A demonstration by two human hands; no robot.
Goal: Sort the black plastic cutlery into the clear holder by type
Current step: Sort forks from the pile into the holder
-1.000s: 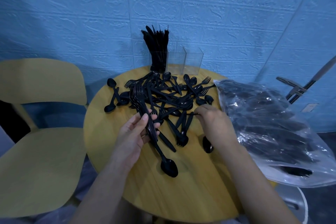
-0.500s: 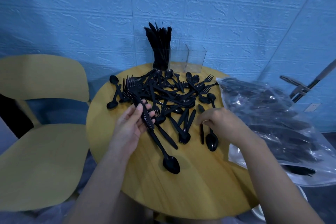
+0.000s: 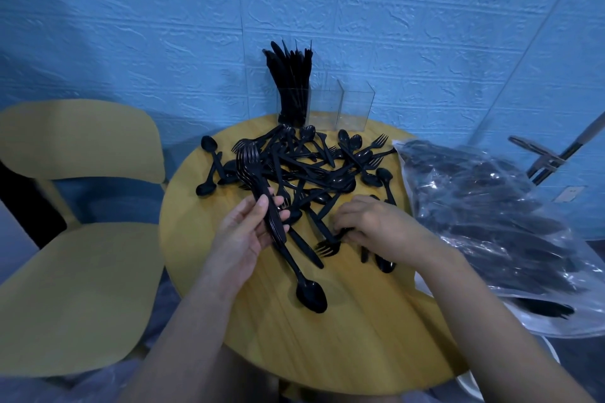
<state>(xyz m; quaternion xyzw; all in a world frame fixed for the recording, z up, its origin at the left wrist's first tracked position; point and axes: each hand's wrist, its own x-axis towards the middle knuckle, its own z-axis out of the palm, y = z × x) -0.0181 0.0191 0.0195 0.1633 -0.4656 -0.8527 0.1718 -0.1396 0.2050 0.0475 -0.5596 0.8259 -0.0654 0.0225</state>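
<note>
A heap of black plastic forks and spoons (image 3: 314, 170) covers the far half of the round wooden table (image 3: 343, 337). My left hand (image 3: 242, 235) grips a stacked bundle of forks (image 3: 258, 183), tines pointing away from me. My right hand (image 3: 376, 226) pinches the handle of a single fork (image 3: 327, 247) lying on the table. A lone spoon (image 3: 309, 294) lies nearest to me. The clear holder (image 3: 353, 108) stands at the table's far edge; its left compartment is packed with black knives (image 3: 291, 75), the other compartments look empty.
A clear plastic bag (image 3: 497, 222) stuffed with more black cutlery lies at the right, overhanging the table. A yellow chair (image 3: 75, 271) stands to the left. The blue textured wall is right behind the holder. Metal tongs (image 3: 537, 157) stick out at far right.
My right hand has moved left from beside a spoon and now pinches a fork's handle. My left hand keeps holding the fork bundle, lifted slightly higher.
</note>
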